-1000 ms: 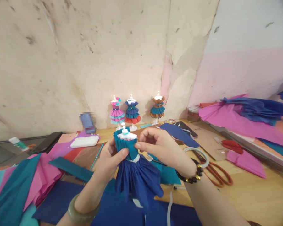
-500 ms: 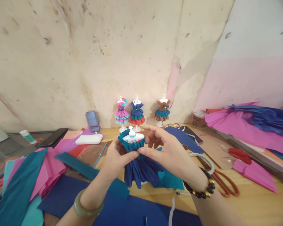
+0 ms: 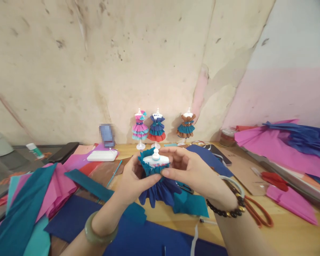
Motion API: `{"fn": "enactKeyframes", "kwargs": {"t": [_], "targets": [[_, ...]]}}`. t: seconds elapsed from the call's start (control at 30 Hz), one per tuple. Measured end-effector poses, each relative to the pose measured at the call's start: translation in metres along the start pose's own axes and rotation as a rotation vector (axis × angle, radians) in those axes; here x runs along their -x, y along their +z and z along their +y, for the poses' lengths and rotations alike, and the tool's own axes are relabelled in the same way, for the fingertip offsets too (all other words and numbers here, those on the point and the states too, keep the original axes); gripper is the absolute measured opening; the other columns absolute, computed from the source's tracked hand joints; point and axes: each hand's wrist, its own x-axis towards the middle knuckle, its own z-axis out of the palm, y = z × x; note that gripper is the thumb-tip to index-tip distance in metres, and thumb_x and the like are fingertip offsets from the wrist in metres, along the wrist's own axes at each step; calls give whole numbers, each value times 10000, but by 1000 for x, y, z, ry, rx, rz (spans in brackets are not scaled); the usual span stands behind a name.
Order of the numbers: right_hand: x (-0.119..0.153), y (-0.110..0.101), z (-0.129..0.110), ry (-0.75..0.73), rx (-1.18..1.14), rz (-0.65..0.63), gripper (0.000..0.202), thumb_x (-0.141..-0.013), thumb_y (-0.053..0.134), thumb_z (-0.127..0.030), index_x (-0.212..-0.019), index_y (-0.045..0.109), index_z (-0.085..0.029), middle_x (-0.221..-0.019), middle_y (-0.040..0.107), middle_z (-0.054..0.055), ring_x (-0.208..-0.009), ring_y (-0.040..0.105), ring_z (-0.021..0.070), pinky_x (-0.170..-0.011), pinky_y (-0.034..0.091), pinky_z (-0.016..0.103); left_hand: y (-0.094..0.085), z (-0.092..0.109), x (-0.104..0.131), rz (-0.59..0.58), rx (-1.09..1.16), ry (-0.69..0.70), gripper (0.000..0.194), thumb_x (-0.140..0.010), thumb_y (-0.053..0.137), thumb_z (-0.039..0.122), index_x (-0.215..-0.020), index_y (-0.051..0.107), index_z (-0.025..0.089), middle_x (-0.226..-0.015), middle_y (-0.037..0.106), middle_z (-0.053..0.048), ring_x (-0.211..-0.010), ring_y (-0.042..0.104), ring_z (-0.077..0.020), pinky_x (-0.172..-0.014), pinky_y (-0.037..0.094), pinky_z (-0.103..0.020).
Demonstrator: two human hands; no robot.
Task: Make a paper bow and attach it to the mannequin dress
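A small white mannequin [image 3: 156, 160] is between my hands, low in the middle of the view. It wears a pleated teal top [image 3: 152, 170] and a gathered dark blue skirt [image 3: 160, 193]. My left hand [image 3: 134, 177] wraps round the left side of the top, its thumb pressed on the front. My right hand [image 3: 185, 167] grips the right side, with its thumb at the front edge and fingers curled behind. The mannequin's stand is hidden.
Three dressed mannequins [image 3: 140, 128] stand by the wall. Blue sheets [image 3: 149, 236], pink crepe paper [image 3: 57, 190] and a teal strip [image 3: 90, 185] lie at the left and front. Scissors with orange handles [image 3: 266, 217], a teal piece [image 3: 192, 204] and more pink paper [image 3: 261, 145] are at the right.
The held mannequin has tilted, showing more of its shoulders and less of its skirt. My right hand's fingers have closed in around its side. The whole view has shifted slightly.
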Motion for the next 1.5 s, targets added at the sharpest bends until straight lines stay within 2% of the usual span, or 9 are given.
{"fn": "enactKeyframes", "kwargs": {"t": [0.13, 0.33, 0.5, 0.63, 0.83, 0.93, 1.1, 1.27, 1.5], "targets": [[2, -2, -2, -6, -19, -65, 507, -750, 719, -309, -1220, 541, -248, -910, 645, 16, -867, 624, 179, -783, 518, 336, -2, -4, 0, 17, -30, -10, 405, -624, 818, 234, -962, 602, 172, -948, 720, -70, -896, 685, -217, -784, 544, -287], [5, 9, -6, -43, 236, 109, 443, -751, 705, -287, -1172, 576, -237, -877, 643, 11, -684, 568, 140, -652, 496, 297, 0, -3, 2, -6, -71, 27, 416, -654, 798, 228, -1022, 608, 194, -967, 710, -50, -910, 675, -209, -814, 533, -294], [5, 9, -1, -9, 158, 54, 442, -772, 670, -251, -1199, 557, -239, -827, 628, 4, -759, 599, 166, -675, 504, 300, 1, 1, 3, -43, -104, -5, 397, -657, 792, 242, -1009, 612, 202, -941, 712, -56, -904, 672, -235, -796, 541, -329], [6, 7, -4, -27, 211, 36, 496, -752, 705, -306, -1220, 547, -254, -873, 627, 11, -726, 582, 158, -667, 509, 309, 0, 0, 2, -28, -62, -9, 443, -638, 810, 261, -1024, 604, 194, -972, 710, -63, -911, 671, -230, -804, 530, -312], [8, 13, -6, -28, 262, 102, 594, -706, 748, -302, -1252, 517, -270, -945, 617, 20, -763, 579, 162, -708, 522, 326, 0, -3, 0, 0, -33, 7, 451, -632, 817, 280, -1022, 616, 172, -988, 712, -81, -941, 666, -241, -822, 517, -304], [6, 11, -1, -30, 295, 107, 613, -720, 739, -330, -1278, 492, -277, -878, 595, 7, -750, 562, 165, -704, 509, 332, -1, -3, -2, 9, 6, 1, 466, -629, 818, 275, -1041, 628, 173, -1016, 718, -79, -951, 668, -235, -830, 515, -295], [3, 7, 3, -15, 253, 123, 577, -743, 711, -339, -1269, 488, -261, -887, 560, -1, -752, 565, 151, -703, 497, 318, -3, -5, -7, 16, 170, -91, 446, -642, 809, 309, -1026, 637, 160, -973, 735, -80, -872, 689, -225, -752, 533, -285], [0, 10, 7, 25, 238, 127, 555, -755, 699, -383, -1250, 494, -236, -926, 577, 11, -736, 583, 146, -677, 496, 303, -1, -7, -6, 37, 236, -136, 400, -692, 780, 297, -1029, 619, 153, -978, 736, -79, -893, 689, -217, -789, 527, -290], [-2, 11, 8, 7, 333, 105, 348, -803, 645, -405, -1077, 632, -191, -846, 638, 23, -728, 570, 166, -636, 468, 287, 3, -6, -5, 30, 221, -161, 444, -714, 767, 277, -1093, 568, 157, -1014, 730, -83, -904, 688, -210, -810, 524, -303]]}}
